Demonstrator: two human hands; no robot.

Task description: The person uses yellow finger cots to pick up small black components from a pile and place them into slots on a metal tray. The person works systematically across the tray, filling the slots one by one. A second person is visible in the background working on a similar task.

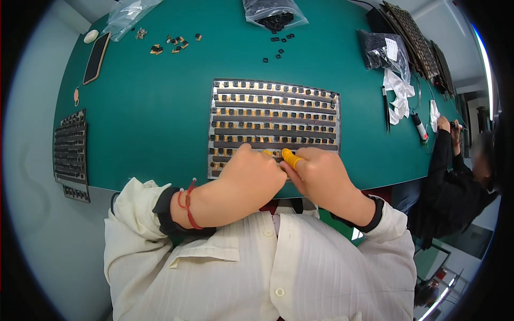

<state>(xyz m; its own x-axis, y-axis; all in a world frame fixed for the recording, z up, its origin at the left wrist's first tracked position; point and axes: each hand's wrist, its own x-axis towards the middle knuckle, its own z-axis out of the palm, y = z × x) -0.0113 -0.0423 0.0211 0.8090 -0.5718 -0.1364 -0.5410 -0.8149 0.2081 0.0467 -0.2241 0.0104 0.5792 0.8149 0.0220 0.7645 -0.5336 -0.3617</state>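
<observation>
The metal keyboard plate [274, 125] lies on the green table [150, 117], its near edge under both hands. The left hand [251, 179] and right hand [321, 179], in yellow finger cots, are pressed together, pinching something I cannot tell. A slip could likely misseat a small black switch. Beyond the hands, clear bags [274, 12] hold black parts; farther right lies a dark bag [383, 51] with a white label.

Both forearms come up from below, the left hand [251, 174] and right hand [321, 174] curled knuckles-up, fingertips meeting between them.
</observation>
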